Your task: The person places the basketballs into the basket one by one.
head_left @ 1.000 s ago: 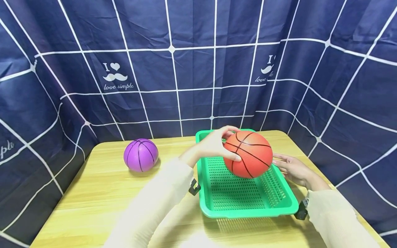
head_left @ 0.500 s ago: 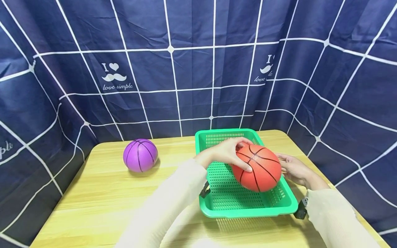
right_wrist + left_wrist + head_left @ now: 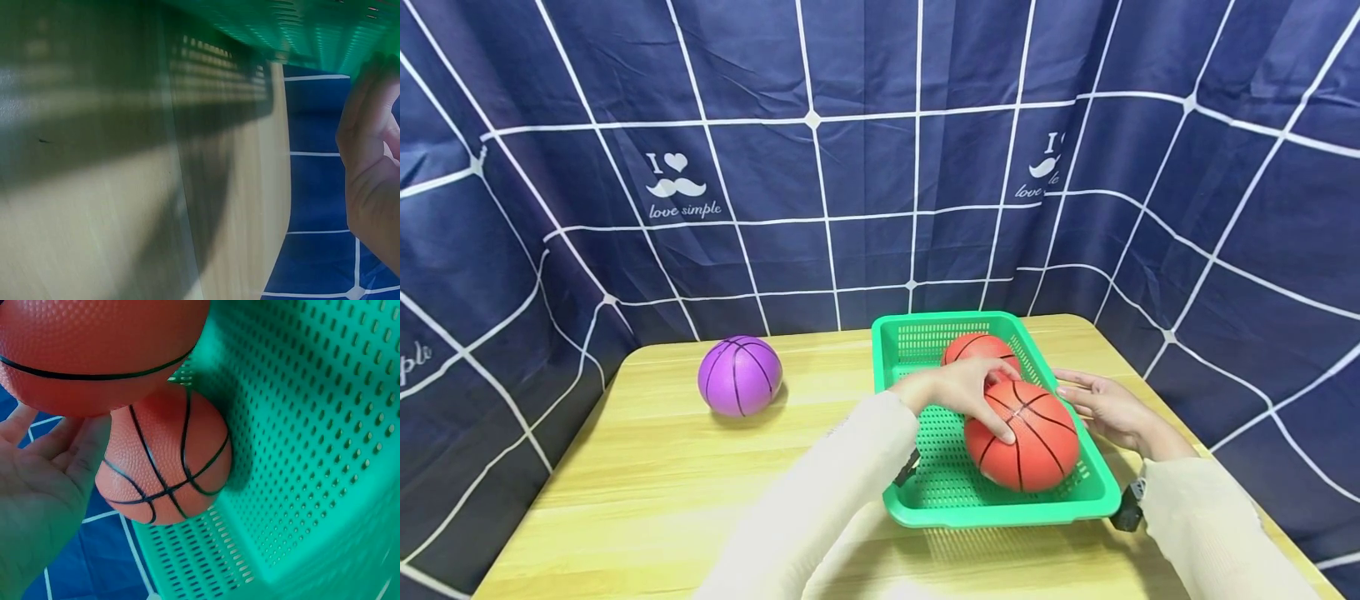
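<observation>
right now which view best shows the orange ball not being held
The left wrist view: most of the unheld ball shows past the held ball. The head view shows only part of it, behind the left hand; the right wrist view shows none.

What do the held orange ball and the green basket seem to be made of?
The held orange ball: probably rubber or soft vinyl, low sheen, judging by its pebbled skin.

The green basket: likely moulded plastic, fairly smooth, given its uniform colour and regular perforations.
</observation>
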A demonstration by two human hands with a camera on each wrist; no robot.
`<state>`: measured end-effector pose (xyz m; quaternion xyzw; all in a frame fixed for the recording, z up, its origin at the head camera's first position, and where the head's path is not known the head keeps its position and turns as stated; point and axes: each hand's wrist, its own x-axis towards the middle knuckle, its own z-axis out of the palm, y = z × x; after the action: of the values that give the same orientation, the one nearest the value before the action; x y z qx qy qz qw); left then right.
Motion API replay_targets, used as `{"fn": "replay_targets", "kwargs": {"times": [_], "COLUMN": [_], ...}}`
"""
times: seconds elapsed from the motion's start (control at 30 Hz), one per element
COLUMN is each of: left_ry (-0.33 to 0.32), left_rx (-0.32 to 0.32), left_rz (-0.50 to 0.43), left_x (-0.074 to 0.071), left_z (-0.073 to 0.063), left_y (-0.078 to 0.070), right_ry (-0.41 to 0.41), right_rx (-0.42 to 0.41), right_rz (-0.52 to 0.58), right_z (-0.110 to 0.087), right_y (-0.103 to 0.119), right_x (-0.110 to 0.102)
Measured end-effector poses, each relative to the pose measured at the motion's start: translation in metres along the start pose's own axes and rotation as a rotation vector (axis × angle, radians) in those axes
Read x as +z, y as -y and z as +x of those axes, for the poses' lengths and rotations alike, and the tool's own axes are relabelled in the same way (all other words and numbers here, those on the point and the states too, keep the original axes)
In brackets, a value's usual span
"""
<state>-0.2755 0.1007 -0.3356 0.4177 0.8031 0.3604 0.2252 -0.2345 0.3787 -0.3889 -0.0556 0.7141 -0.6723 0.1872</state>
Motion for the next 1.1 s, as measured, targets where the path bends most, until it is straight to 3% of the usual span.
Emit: {"fn": "replay_targets", "kwargs": {"times": [0.23,0.43,0.9,1.1], "left_ry": [0.025,0.057,0.136,0.141], "left_rx": [-0.036,-0.067,-0.125,-0.155], "left_rz": [0.041,0.015,0.043,0.063], "left_x": [0.006,0.009,0.013,0.014], "left_z": [0.003,0.004,0.0,-0.002], "left_y": [0.002,0.003,0.006,0.005], "right_ry": [-0.002,-0.021,-0.011,-0.01], "right_rx": [-0.001,0.015,-0.003,-0.009], "right_rz": [0.007,0.009,0.008,0.011], "right_z": [-0.001,-0.001,-0.003,-0.003], "right_y": [0.001,0.002,0.001,0.0], "right_x": [0.0,0.002,0.001,0.001]}}
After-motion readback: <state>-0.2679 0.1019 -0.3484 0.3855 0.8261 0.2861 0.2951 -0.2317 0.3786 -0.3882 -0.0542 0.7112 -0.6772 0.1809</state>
